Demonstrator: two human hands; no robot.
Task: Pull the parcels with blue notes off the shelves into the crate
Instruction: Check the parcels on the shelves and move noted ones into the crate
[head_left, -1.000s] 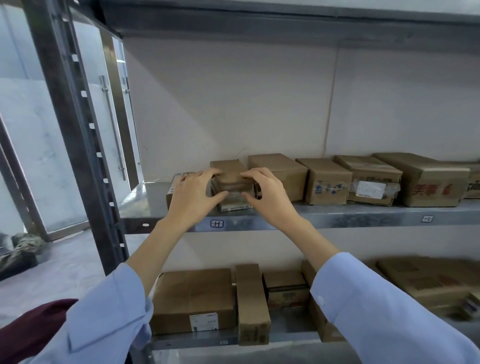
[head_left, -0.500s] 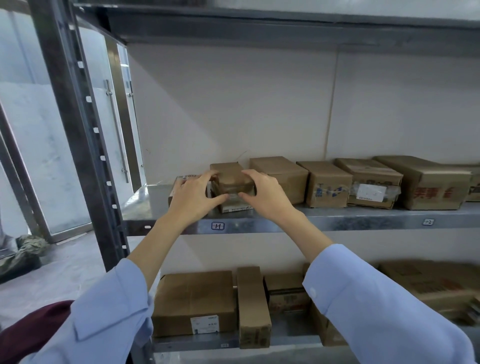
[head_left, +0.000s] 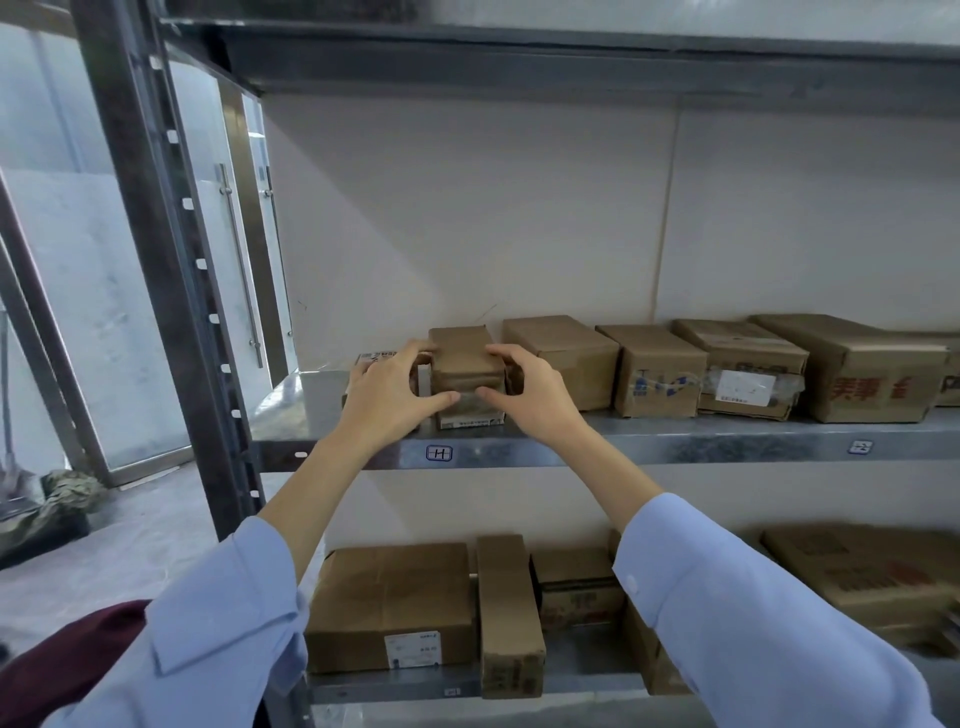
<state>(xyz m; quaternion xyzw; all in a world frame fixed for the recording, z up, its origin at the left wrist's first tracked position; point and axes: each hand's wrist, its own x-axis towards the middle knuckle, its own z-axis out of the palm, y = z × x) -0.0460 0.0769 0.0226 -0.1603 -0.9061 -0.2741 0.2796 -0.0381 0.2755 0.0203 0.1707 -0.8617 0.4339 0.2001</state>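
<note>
A small brown cardboard parcel (head_left: 465, 358) stands at the left end of the upper metal shelf (head_left: 675, 441). My left hand (head_left: 387, 395) grips its left side and my right hand (head_left: 530, 392) grips its right side, thumbs across the front face. A flatter parcel with a white label (head_left: 470, 418) lies under it. No blue note shows on any parcel, and no crate is in view.
Several more brown boxes (head_left: 660, 371) line the upper shelf to the right. The lower shelf holds further parcels (head_left: 395, 605). A dark steel upright (head_left: 171, 270) stands at left, with a glass door (head_left: 244, 260) and floor beyond it.
Both hands stay on the same small parcel. The view has shifted slightly, and the fingers have closed a little more over the parcel's sides.
</note>
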